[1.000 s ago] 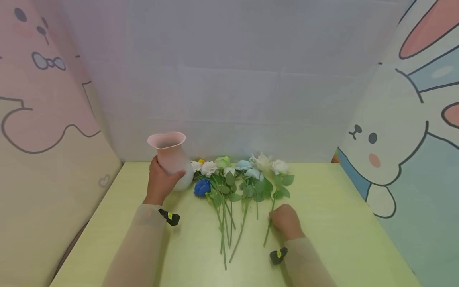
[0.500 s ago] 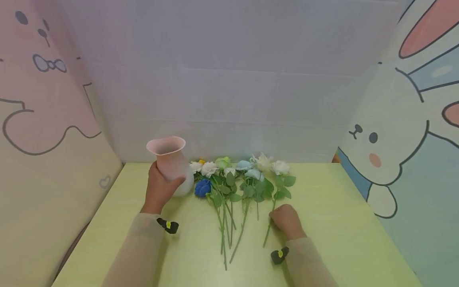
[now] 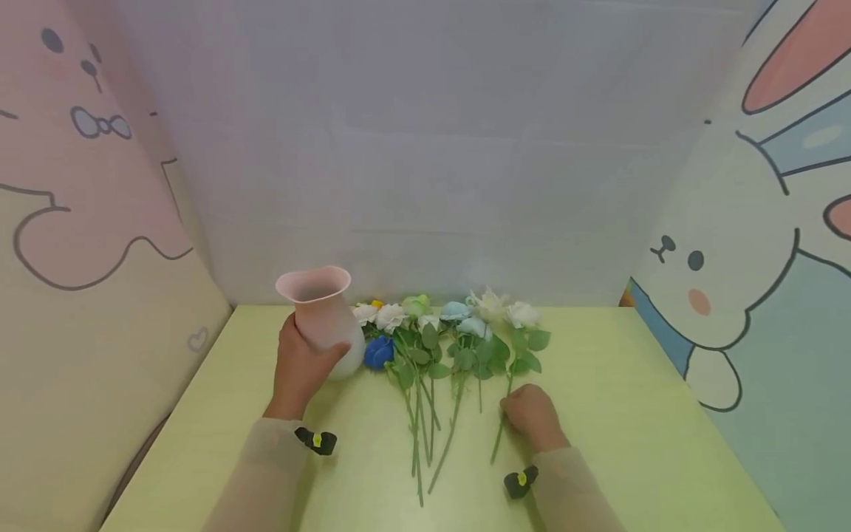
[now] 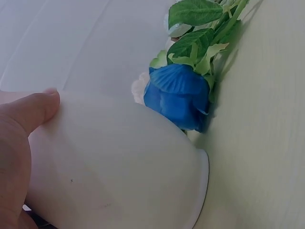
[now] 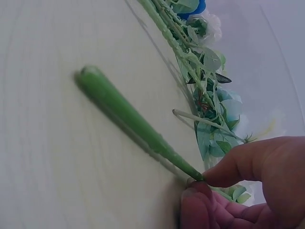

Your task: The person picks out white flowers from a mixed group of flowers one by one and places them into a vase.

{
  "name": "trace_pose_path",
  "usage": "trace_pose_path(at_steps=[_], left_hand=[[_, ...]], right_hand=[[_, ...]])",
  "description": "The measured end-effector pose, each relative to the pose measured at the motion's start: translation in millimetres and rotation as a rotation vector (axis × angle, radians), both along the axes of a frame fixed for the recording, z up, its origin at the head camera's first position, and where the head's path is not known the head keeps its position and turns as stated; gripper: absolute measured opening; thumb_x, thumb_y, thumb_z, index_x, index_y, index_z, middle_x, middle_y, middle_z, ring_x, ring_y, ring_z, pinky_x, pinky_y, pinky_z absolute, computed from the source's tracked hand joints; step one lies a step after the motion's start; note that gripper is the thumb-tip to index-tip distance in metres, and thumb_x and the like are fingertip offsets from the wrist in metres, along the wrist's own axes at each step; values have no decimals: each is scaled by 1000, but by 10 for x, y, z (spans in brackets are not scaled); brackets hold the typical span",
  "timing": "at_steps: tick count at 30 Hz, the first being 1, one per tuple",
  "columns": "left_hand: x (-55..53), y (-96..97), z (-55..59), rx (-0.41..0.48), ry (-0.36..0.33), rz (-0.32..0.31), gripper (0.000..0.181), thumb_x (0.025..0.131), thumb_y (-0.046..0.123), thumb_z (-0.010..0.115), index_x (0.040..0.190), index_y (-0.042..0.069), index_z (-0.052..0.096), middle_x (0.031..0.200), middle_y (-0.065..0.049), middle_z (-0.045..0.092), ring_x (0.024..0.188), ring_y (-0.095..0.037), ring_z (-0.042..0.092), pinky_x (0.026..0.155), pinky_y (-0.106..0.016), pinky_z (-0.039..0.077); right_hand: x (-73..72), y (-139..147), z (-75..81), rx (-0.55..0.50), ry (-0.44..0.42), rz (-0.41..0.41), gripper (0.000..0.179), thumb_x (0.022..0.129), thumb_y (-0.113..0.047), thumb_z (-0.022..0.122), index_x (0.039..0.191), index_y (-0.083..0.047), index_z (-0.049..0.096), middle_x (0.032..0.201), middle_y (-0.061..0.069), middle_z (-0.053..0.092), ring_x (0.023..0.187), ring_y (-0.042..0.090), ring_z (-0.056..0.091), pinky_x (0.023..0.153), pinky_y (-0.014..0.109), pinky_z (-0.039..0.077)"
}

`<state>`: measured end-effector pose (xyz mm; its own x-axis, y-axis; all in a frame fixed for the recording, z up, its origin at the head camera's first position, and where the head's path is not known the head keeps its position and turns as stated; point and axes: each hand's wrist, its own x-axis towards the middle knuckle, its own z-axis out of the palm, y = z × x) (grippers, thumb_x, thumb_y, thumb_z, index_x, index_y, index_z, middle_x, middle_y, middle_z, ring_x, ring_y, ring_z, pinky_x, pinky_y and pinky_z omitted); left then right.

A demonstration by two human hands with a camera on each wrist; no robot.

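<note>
In the head view my left hand (image 3: 302, 373) grips a pink-and-white vase (image 3: 332, 329) around its body, with the thumb across the near side. The vase is nearly upright, its wavy rim facing up. In the left wrist view the vase's base (image 4: 204, 176) is close to the tabletop; whether it touches I cannot tell. A blue artificial rose (image 4: 178, 98) lies just beside it. My right hand (image 3: 534, 417) pinches the stem (image 5: 128, 121) of a white artificial rose (image 3: 523, 315) between thumb and fingers. That stem lies along the table, its cut end toward me.
Several more artificial flowers, white, green and light blue, lie between my hands, their stems (image 3: 417, 443) pointing toward me. They rest on a pale yellow-green table (image 3: 631, 428). A grey-white backdrop (image 3: 432, 185) rises behind, with cartoon-printed panels (image 3: 725, 295) at both sides.
My left hand has brought the vase lower and a little nearer to me. The right hand keeps its pinch on the white rose's stem, almost still. The head view has shifted slightly.
</note>
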<state>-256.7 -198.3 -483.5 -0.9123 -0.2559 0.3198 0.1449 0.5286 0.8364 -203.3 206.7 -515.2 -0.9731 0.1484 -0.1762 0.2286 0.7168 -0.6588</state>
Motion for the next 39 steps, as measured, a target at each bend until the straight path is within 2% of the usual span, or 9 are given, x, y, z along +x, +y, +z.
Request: trace_pose_path(at_steps=[10,17,25,30,36,39], left_hand=[[215,112,-18,-28,7,34,113,72,36,94,157,5,27,143,-21,46,121,-39,52,99,-61,44],[330,192,-31,-31,18,52,112,71,35,95,156,4,28,141,-22,48,120,-39,52,99,-62,43],[453,291,-50,-38,31,52,113,69,37,96,155,4,30,139,-20,49,118,-38,52,95,-61,45],[551,366,-65,-38,41,41,115,67,37,97,155,4,30,138,-20,49,118,-37,53,94,-61,46],[640,448,-53,-35,43,39,115,67,37,97,155,4,31,139,-20,48,117,-37,53,93,-61,47],[673,487,-47,-29,36,40,114,67,36,97,155,5,31,139,-18,49,118,-36,54,93,-61,47]], right_hand=[[21,8,-35,-37,-11,-23,39,89,-15,61,55,-17,41,50,-1,52,49,16,53,55,32,40],[25,31,-44,-40,-12,-28,22,91,-16,63,71,-9,61,58,2,60,56,17,59,62,35,46],[28,20,-17,-32,-20,-16,30,93,-17,64,64,-11,56,54,0,57,56,18,57,61,35,44],[27,22,-23,-34,-5,-12,24,92,-17,64,71,-8,62,56,1,58,58,18,57,62,35,45],[18,38,-62,-37,2,-27,35,90,-17,63,58,-13,50,52,0,55,54,18,53,57,34,41],[7,57,-72,-50,0,-17,32,90,-17,63,60,-11,54,54,1,57,54,19,55,57,34,42]])
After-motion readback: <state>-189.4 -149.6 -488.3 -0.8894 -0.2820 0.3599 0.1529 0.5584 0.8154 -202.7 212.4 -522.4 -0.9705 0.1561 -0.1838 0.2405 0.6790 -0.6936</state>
